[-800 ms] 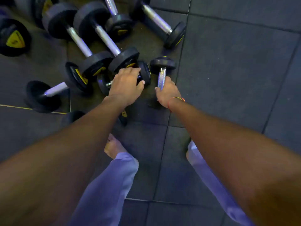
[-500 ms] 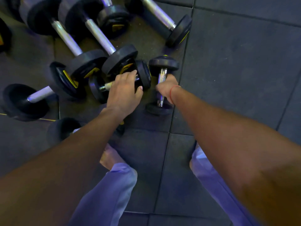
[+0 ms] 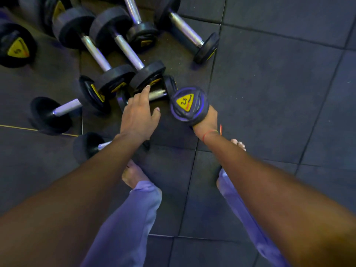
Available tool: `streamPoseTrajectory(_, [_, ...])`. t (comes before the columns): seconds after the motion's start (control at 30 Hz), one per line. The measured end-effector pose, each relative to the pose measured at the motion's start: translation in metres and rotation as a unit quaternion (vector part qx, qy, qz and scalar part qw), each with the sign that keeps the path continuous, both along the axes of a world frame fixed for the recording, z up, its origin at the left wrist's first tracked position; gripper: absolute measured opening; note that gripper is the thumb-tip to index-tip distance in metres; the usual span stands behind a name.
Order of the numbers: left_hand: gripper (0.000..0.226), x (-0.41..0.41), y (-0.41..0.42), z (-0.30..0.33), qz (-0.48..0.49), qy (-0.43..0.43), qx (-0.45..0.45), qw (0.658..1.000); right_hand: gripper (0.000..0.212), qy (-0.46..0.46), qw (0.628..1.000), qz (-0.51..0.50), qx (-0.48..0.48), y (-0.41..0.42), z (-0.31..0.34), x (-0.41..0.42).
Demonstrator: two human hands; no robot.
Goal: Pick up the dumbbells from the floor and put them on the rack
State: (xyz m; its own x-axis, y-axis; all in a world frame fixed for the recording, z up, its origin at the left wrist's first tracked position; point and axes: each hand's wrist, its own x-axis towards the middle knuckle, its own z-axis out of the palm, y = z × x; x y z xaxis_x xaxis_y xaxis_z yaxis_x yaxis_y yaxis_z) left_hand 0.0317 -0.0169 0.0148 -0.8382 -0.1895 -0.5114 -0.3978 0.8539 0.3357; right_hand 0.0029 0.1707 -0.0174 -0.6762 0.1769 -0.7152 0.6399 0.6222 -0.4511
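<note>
My right hand [image 3: 207, 122] grips a small black dumbbell [image 3: 187, 105] and holds it upright off the floor, its yellow triangular end label facing me. A second small dumbbell [image 3: 158, 92] lies on the floor just left of it, chrome handle showing. My left hand [image 3: 137, 116] hovers over that handle with fingers spread, fingertips near the weight head behind it. Whether the fingers touch it is unclear. No rack is in view.
Several larger black dumbbells lie on the dark rubber floor tiles [image 3: 279, 93] at the upper left, among them one [image 3: 188, 33] at top centre and another [image 3: 63, 108] at left. One more [image 3: 90, 145] lies under my left forearm. My bare feet [image 3: 133, 174] stand below.
My right hand has lifted its small dumbbell off the floor and turned it end-up toward me. My left hand has opened and sits over the other small dumbbell's handle.
</note>
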Motion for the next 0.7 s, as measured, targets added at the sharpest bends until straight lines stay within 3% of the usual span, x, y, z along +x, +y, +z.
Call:
streamPoseTrajectory(0.07, [0.069,0.001,-0.002,0.009,0.001,0.003,0.011,1.000,0.016,0.012,0.999,0.042,-0.002,0.008,0.009,0.006])
streamPoseTrajectory(0.27, [0.067,0.002,-0.010,0.014,0.009,0.013,0.029,0.999,0.025,0.072,0.997,0.024,-0.015,0.012,0.041,0.005])
streamPoseTrajectory(0.43, [0.068,0.002,-0.008,0.006,-0.005,0.009,0.031,0.999,0.014,0.077,0.997,0.006,0.001,0.013,0.046,0.006])
streamPoseTrajectory(0.7, [0.064,-0.010,0.001,-0.046,-0.086,-0.083,-0.009,0.993,0.016,0.074,0.997,-0.016,-0.010,0.016,0.019,0.000])
